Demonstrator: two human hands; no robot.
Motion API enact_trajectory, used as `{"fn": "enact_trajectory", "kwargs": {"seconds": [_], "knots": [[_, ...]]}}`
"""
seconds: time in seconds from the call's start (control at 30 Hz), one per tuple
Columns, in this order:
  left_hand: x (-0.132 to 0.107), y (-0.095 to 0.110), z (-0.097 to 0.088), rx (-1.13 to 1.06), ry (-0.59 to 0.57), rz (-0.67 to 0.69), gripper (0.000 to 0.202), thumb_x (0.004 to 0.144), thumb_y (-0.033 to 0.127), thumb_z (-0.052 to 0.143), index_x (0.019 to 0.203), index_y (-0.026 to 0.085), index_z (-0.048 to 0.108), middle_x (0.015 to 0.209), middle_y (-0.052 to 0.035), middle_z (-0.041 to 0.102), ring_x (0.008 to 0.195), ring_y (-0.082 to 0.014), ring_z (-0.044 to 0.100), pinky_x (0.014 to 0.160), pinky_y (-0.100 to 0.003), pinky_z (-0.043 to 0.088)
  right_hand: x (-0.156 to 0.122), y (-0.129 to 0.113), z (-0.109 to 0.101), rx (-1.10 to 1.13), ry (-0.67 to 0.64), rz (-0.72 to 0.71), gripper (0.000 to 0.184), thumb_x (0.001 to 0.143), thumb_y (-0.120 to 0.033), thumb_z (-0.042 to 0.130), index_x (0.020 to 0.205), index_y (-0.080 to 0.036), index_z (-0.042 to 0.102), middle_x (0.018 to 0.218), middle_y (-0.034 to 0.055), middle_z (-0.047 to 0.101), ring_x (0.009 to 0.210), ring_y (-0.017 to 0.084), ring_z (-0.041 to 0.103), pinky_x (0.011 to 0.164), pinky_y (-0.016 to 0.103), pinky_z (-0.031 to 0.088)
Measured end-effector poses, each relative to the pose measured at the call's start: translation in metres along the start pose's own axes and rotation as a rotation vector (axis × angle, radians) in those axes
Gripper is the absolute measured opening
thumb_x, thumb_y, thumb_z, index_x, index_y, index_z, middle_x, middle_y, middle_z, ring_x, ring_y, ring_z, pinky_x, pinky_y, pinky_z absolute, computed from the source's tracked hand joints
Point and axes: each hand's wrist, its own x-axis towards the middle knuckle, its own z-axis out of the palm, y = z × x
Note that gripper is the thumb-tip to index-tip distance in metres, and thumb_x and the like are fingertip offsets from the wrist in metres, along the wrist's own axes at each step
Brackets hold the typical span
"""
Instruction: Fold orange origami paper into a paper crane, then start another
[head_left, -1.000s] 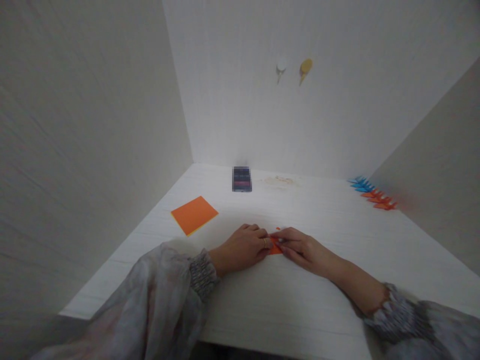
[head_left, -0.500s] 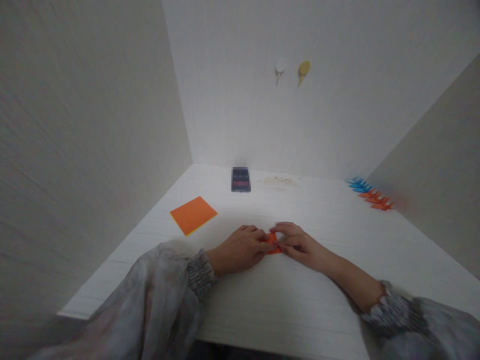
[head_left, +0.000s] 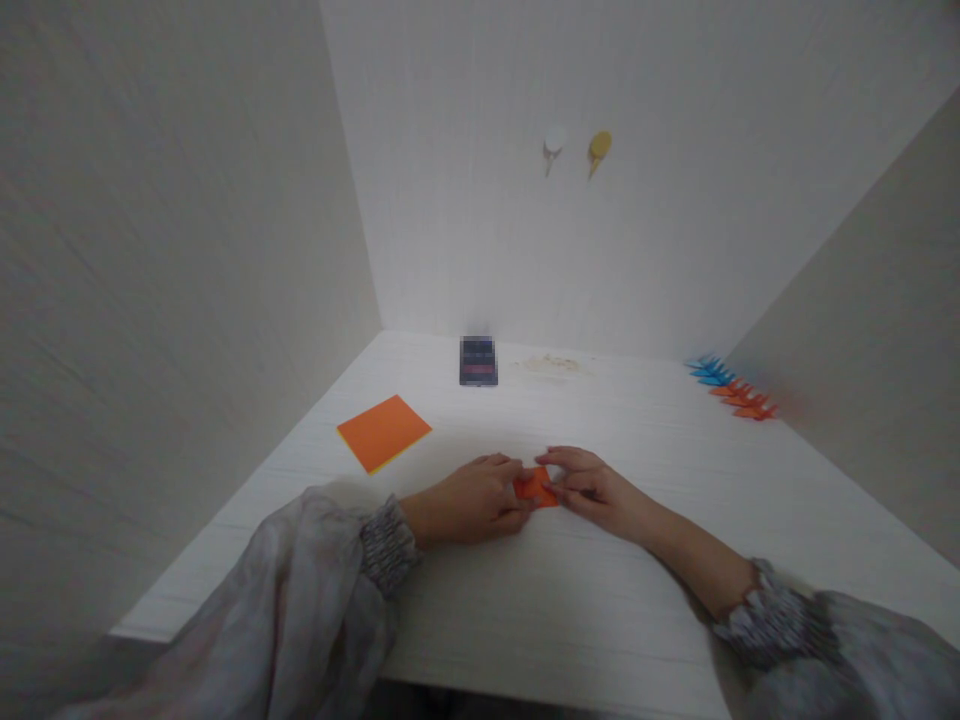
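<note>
A small folded piece of orange paper (head_left: 537, 487) lies on the white table between my two hands. My left hand (head_left: 484, 500) grips its left side, fingers at the top and bottom edges. At the right side, my right hand (head_left: 592, 485) pinches the paper between thumb and fingers, its index finger reaching over the far edge. The exact folds are too small to make out. To the left of my hands rests a stack of square orange paper (head_left: 385, 433), with a yellow edge showing beneath.
A dark phone-like object (head_left: 478, 362), its screen blurred out, lies near the back wall. Folded paper figures, blue (head_left: 711, 371) and orange (head_left: 744, 398), line up along the right wall. A white hook (head_left: 554, 143) and a yellow hook (head_left: 601, 146) hang on the back wall.
My left hand has shifted slightly left and its fingers have spread to the paper's edges, uncovering more of it. My right hand stays at the right side. The view has moved slightly.
</note>
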Motion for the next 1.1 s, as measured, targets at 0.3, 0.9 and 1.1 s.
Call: {"fn": "enact_trajectory", "kwargs": {"seconds": [0.3,0.9,1.1], "knots": [[-0.008,-0.013,0.002,-0.192,-0.116,-0.008,0.035,0.087,0.036,0.032,0.109,0.026,0.058,0.136,-0.0053,0.035,0.124,-0.0263,0.03,0.102,-0.044,0.022,0.001,0.001,0.0,-0.026,-0.005,0.001,0.024,0.084,-0.029,0.045,0.086,-0.022,0.067,0.118,0.0062,0.053,0.115,0.02,0.042,0.097,0.04,0.033],[-0.009,-0.011,0.0,-0.126,-0.032,0.043,0.033,0.088,0.034,0.033,0.11,0.028,0.056,0.132,-0.0023,0.039,0.122,-0.0232,0.035,0.1,-0.042,0.026,-0.004,-0.006,-0.005,-0.209,-0.061,-0.093,0.033,0.084,-0.033,0.046,0.115,-0.026,0.054,0.125,0.0094,0.046,0.118,0.025,0.036,0.096,0.046,0.031],[-0.009,-0.008,-0.003,-0.141,-0.083,0.023,0.034,0.088,0.033,0.033,0.111,0.027,0.055,0.134,-0.004,0.037,0.124,-0.0259,0.03,0.101,-0.045,0.023,0.0,-0.011,-0.003,-0.271,-0.06,-0.091,0.032,0.083,-0.035,0.045,0.112,-0.026,0.056,0.122,0.0097,0.047,0.115,0.026,0.039,0.095,0.046,0.032]]}}
